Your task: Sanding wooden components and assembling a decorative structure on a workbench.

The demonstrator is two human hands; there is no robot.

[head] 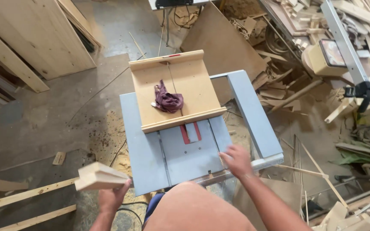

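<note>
Standing at the grey saw bench (144, 154), the person grips a pale wood block (97, 176) in the left hand (113, 197), held out past the bench's near left corner. The right hand (236, 160) rests spread and empty on the bench's near right edge. The wooden sled (195, 81), walled front and back, holds one crumpled purple rag (167, 100). Offcuts (287, 85) litter the floor at right.

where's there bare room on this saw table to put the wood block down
Free: the grey table strip left of the wooden sled, and the near patch between the sled's front fence and the right hand. Inside the sled, a purple rag takes the middle. The right side is an open frame gap. The left hand holds the wood block off the table.
</note>
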